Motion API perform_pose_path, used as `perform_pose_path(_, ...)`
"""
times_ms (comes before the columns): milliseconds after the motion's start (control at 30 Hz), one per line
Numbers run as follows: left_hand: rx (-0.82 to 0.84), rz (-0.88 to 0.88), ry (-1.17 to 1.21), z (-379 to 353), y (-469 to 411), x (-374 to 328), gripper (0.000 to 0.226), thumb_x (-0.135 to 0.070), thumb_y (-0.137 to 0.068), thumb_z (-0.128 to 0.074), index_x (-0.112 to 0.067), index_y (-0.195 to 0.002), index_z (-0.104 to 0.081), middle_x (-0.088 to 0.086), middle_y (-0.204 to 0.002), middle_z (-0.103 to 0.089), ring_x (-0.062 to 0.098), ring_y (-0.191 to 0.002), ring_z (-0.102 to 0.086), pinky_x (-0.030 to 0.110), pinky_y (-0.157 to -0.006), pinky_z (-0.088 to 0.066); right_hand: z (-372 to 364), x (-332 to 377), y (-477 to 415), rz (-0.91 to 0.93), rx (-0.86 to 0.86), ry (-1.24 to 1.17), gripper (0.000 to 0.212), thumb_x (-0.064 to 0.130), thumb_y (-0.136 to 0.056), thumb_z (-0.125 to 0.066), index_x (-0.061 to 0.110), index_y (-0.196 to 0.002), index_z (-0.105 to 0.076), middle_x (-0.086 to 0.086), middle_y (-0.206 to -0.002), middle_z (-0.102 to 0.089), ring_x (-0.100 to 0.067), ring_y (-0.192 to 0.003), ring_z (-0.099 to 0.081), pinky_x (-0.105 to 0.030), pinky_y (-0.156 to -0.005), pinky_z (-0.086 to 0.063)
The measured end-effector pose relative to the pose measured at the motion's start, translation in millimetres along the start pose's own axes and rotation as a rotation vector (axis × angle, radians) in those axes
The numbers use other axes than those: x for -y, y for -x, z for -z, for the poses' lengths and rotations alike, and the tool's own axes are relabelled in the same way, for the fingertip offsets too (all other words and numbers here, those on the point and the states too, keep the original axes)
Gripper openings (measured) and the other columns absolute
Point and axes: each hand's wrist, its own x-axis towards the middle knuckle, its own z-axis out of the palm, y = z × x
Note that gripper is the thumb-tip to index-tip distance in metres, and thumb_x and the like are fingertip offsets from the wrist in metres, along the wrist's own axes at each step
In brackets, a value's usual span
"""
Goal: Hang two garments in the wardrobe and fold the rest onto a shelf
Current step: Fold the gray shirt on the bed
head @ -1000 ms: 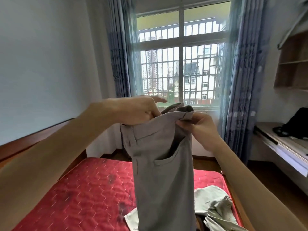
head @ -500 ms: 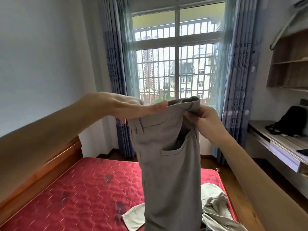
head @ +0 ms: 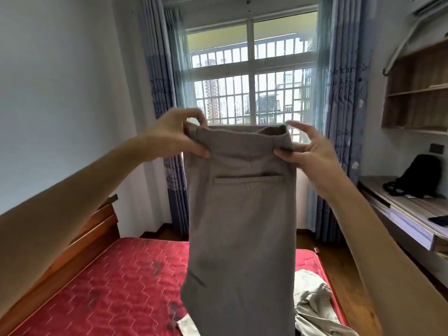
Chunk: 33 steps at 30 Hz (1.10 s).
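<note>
Nearest the camera, two bare forearms reached up and forward from the lower corners of the view. The left hand pinched the left end of the waistband of a pair of grey trousers, thumb in front and fingers curled over the top edge. The right hand held the right end of the same waistband, thumb pressed on the front of the cloth, while its upper fingers were spread loosely behind the band. Between the two hands the waistband was stretched flat and level, and the trousers hung straight down in mid-air, a slit pocket facing the camera; the legs ran out of the bottom of the view.

Below and behind them lay a bed with a red quilted mattress and a wooden headboard along the left wall. A pale green garment lay crumpled on the mattress at the lower right, partly hidden by the trousers. To the right stood a desk carrying a black bag, with a wooden wall shelf above it. Farthest off, a barred window was flanked by blue curtains, with buildings beyond.
</note>
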Motion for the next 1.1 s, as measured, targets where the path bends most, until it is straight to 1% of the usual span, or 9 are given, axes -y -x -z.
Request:
perform_pose_path(100,-0.181,-0.008,0.168,9,-4,-10,0.050,0.005,-0.068,-0.085,-0.023,-0.102,-0.059,0.005,-0.098,-0.064,0.013,-0.090,-0.065,0.026,-0.073,-0.061,-5,11,-10,0.059,-0.021,0.055,0.036,0.007,-0.083,-0.076,0.017,-0.116,-0.066,-0.008,-0.104,-0.075,-0.014,-0.093,-0.072,-0.023,-0.082,-0.057)
perform_pose_path(267,-0.273,0.124,0.408,8,10,6,0.045,0.011,-0.082,-0.071,-0.020,-0.114,-0.066,0.000,-0.108,-0.067,0.015,-0.106,-0.065,0.029,-0.085,-0.060,-25,9,-22,0.086,0.017,0.269,0.014,0.015,-0.079,-0.079,0.020,-0.092,-0.075,-0.001,-0.096,-0.076,-0.017,-0.093,-0.071,-0.034,-0.091,-0.057)
perform_pose_path(433,-0.334,0.255,0.349,20,34,28,0.033,0.012,-0.084,-0.069,-0.017,-0.101,-0.070,0.000,-0.102,-0.069,0.014,-0.097,-0.064,0.029,-0.088,-0.060,-58,2,-15,-0.155,0.290,0.320,0.023,0.023,-0.081,-0.080,0.025,-0.102,-0.070,0.009,-0.088,-0.068,-0.004,-0.071,-0.058,-0.010,-0.054,-0.042)
perform_pose_path(633,-0.371,0.381,0.371,50,69,79,0.037,-0.005,-0.083,-0.077,-0.011,-0.118,-0.064,-0.002,-0.106,-0.070,0.010,-0.096,-0.066,0.015,-0.073,-0.058,-131,-32,-8,-0.232,0.190,0.085,0.020,0.021,-0.081,-0.080,0.016,-0.099,-0.073,0.000,-0.099,-0.074,-0.017,-0.089,-0.070,-0.030,-0.077,-0.058)
perform_pose_path(733,-0.157,0.515,0.343,68,94,121,0.062,-0.035,-0.067,-0.088,-0.015,-0.121,-0.064,-0.004,-0.114,-0.072,0.010,-0.103,-0.070,0.024,-0.086,-0.058,-177,-55,-13,-0.244,0.172,-0.026,0.010,0.016,-0.083,-0.077,0.016,-0.092,-0.073,-0.002,-0.099,-0.075,-0.016,-0.090,-0.071,-0.029,-0.083,-0.059)
perform_pose_path(800,-0.089,0.560,0.293,73,113,154,0.053,-0.024,-0.064,-0.091,-0.021,-0.113,-0.069,-0.008,-0.112,-0.074,0.006,-0.101,-0.071,0.027,-0.094,-0.056,-211,-74,-18,-0.264,0.196,-0.022,0.015,0.017,-0.082,-0.077,0.013,-0.096,-0.073,-0.003,-0.100,-0.075,-0.015,-0.090,-0.071,-0.027,-0.081,-0.059)
perform_pose_path(900,-0.203,0.571,0.263,88,129,207,0.054,-0.010,-0.061,-0.095,-0.017,-0.111,-0.075,-0.006,-0.110,-0.077,0.008,-0.102,-0.071,0.032,-0.098,-0.055,-264,-103,-33,-0.285,0.247,0.048,0.027,0.019,-0.080,-0.080,0.009,-0.104,-0.075,-0.005,-0.101,-0.076,-0.013,-0.089,-0.073,-0.022,-0.074,-0.058)
perform_pose_path(1000,-0.298,0.600,0.318,117,137,262,0.047,-0.006,-0.065,-0.093,-0.018,-0.106,-0.075,-0.003,-0.108,-0.077,0.011,-0.102,-0.071,0.035,-0.098,-0.056,-324,-122,-58,-0.249,0.289,0.148,0.012,0.020,-0.081,-0.080,0.021,-0.091,-0.075,-0.002,-0.097,-0.077,-0.004,-0.078,-0.071,-0.017,-0.069,-0.058)
perform_pose_path(1100,-0.410,0.646,0.415,144,136,305,0.063,-0.020,-0.056,-0.098,-0.013,-0.113,-0.073,0.001,-0.113,-0.076,0.019,-0.107,-0.070,0.041,-0.099,-0.056,-374,-138,-83,-0.185,0.256,0.211,0.010,0.021,-0.081,-0.081,0.013,-0.084,-0.076,-0.010,-0.096,-0.077,-0.017,-0.085,-0.072,-0.038,-0.088,-0.059)
